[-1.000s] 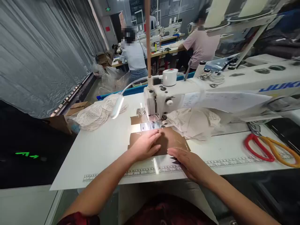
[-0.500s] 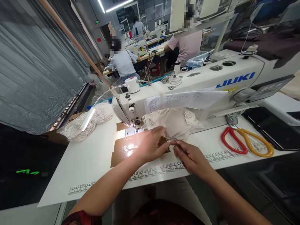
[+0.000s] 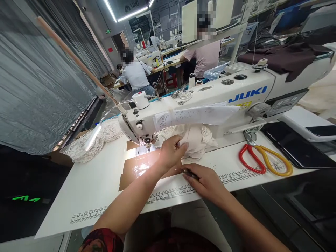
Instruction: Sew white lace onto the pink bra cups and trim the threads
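My left hand (image 3: pixel 172 151) grips the edge of the cream lace fabric (image 3: pixel 195 140) bunched under the arm of the white Juki sewing machine (image 3: pixel 210 101). My right hand (image 3: pixel 203 180) rests on the table by the printed ruler, fingers closed round a small dark tool (image 3: pixel 190 172). A brown sheet (image 3: pixel 136 169) lies flat on the table (image 3: pixel 91 182) under the needle (image 3: pixel 147 142), glaring in the lamp light.
Red-and-yellow scissors (image 3: pixel 264 161) lie to the right. More lace (image 3: pixel 91 143) is heaped at the left beside the lamp (image 3: pixel 92 137). Dark cloth (image 3: pixel 280 56) sits on the machine top. A dark tablet (image 3: pixel 296 148) lies far right. Two people sit at tables behind.
My left hand left the brown sheet and moved right to grasp the cream fabric. My right hand closed on a small dark tool. The view swung to the right.
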Demonstrator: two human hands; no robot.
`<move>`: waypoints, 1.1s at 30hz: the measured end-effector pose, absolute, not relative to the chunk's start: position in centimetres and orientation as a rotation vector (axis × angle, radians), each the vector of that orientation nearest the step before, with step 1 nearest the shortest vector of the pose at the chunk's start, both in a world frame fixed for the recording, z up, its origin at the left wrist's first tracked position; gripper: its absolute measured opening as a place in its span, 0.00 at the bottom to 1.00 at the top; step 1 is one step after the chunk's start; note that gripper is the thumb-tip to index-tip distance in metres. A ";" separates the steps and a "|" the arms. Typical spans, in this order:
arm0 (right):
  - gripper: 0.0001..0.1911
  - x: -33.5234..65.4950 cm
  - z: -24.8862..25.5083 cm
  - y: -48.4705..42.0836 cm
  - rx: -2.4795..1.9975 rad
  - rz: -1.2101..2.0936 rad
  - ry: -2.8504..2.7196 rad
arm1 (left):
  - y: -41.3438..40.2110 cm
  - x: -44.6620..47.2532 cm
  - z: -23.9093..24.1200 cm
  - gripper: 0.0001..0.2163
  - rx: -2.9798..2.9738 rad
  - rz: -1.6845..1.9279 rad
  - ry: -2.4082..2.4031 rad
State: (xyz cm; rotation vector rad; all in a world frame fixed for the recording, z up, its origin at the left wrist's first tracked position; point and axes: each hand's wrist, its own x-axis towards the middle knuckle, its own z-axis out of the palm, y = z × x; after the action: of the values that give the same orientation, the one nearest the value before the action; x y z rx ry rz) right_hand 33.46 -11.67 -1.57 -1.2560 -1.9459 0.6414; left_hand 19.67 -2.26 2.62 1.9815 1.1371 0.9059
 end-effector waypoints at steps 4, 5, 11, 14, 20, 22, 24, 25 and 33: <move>0.21 32.5 -1.8 -11.8 -1.401 0.315 -2.181 | -4.0 18.7 4.6 0.09 1.966 1.072 0.984; 0.21 32.3 -1.9 -11.7 -1.448 0.226 -2.208 | -4.6 18.3 5.0 0.09 1.997 1.109 0.986; 0.13 31.8 -2.5 -11.1 -1.635 -0.080 -2.240 | -9.0 14.1 5.8 0.14 1.862 1.265 1.025; 0.13 31.8 -2.6 -11.0 -1.656 -0.101 -2.199 | -11.1 11.2 5.7 0.15 1.549 1.214 1.066; 0.16 32.0 -3.3 -11.0 -1.600 -0.139 -2.129 | -13.8 4.0 6.4 0.11 0.866 1.434 1.212; 0.16 32.1 -3.2 -11.1 -1.534 -0.161 -2.095 | -14.4 1.7 6.8 0.14 0.772 1.541 1.263; 0.16 31.5 -2.7 -11.5 -1.383 -0.149 -2.040 | -15.0 0.1 6.8 0.15 0.780 1.637 1.312; 0.17 30.8 -2.2 -11.8 -1.285 -0.109 -2.019 | -15.2 -0.3 6.6 0.16 0.819 1.658 1.335; 0.27 20.3 1.3 -12.1 -0.817 0.974 -1.919 | -14.1 3.3 3.3 0.17 1.568 1.270 1.155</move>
State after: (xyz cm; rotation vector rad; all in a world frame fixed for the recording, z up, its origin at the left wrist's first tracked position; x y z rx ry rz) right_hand 20.29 -12.13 1.35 -0.8165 -1.9187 0.9740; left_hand 3.31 -14.09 3.34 1.5676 1.1550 1.2700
